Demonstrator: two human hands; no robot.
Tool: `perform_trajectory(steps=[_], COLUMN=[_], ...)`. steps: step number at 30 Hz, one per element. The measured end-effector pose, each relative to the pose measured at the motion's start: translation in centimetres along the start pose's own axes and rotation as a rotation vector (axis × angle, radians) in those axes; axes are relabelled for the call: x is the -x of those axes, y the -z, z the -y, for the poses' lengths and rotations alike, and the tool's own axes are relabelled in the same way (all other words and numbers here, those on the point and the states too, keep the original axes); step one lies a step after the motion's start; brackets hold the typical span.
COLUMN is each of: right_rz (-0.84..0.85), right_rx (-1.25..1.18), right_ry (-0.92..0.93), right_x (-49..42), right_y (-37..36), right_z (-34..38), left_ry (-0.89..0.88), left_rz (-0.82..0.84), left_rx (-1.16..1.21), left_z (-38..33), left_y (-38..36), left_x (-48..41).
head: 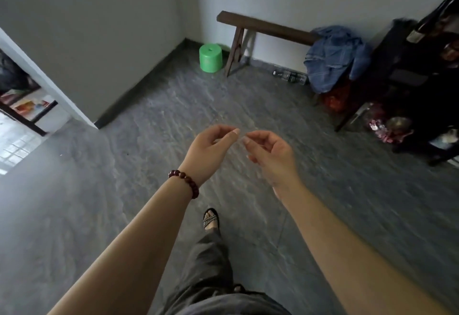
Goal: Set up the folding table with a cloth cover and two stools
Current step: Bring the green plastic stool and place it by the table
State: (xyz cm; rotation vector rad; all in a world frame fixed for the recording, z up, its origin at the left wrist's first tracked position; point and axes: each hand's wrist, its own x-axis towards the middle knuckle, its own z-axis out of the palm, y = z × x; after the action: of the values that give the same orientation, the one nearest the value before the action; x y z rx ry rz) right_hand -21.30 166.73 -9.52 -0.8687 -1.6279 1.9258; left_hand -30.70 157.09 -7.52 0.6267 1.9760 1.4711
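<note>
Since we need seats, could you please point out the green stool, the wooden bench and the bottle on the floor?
green stool [210, 59]: head view, middle of its side wall.
wooden bench [268, 28]: head view, bare part of its seat plank.
bottle [289, 76]: head view, middle of its body.

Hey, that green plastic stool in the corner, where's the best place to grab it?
Probably the top edge of the green stool, reached from above on its open front side. It stands upright in the corner, walls behind it and a leg of the wooden bench close beside it.
</note>
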Motion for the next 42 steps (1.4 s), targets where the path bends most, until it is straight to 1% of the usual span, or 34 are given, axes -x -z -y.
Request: perform_trajectory(steps=[7, 12, 16, 25, 30, 33, 38, 42], right_rz=[-0.025, -0.041, -0.051, -0.109, -0.115, -0.088, 0.03, 0.079], right_rx=[0.033, 0.027, 0.054, 0.06, 0.06, 0.086, 0.137, 0.144], right_ry=[0.026, 0.055, 0.057, 0.03, 0.01, 0.02, 0.023, 0.021], right_x=[-12.8, -23.2, -30.0, -42.7, -52.0, -58.7, -69.1, -75.8], right_y=[-0.4, -2.3, -3.3, -3.0, -2.4, -2.6, -3.3, -4.6], right_z=[1.7, 4.7, 6.6, 7.8, 8.3, 9.5, 12.1, 12.9], left_ry=[-0.011, -0.061, -0.112, -0.047, -0.042, -0.049, -0.075, -0.062], left_rz=[0.034, 0.079, 0.105, 0.132, 0.124, 0.097, 0.053, -0.014], left_rx=[0.015, 0.001, -0.059, -0.033, -0.051, -0.058, -0.095, -0.144], left_z=[-0.9, -3.9, -6.7, -7.4, -8.1, -9.6, -12.7, -13.1], left_y=[-0.3, 1.5, 3.1, 3.0, 2.3, 2.0, 2.2, 3.6], left_x=[-13.5, -24.3, -31.1, -43.4, -52.8, -59.2, -69.0, -74.8])
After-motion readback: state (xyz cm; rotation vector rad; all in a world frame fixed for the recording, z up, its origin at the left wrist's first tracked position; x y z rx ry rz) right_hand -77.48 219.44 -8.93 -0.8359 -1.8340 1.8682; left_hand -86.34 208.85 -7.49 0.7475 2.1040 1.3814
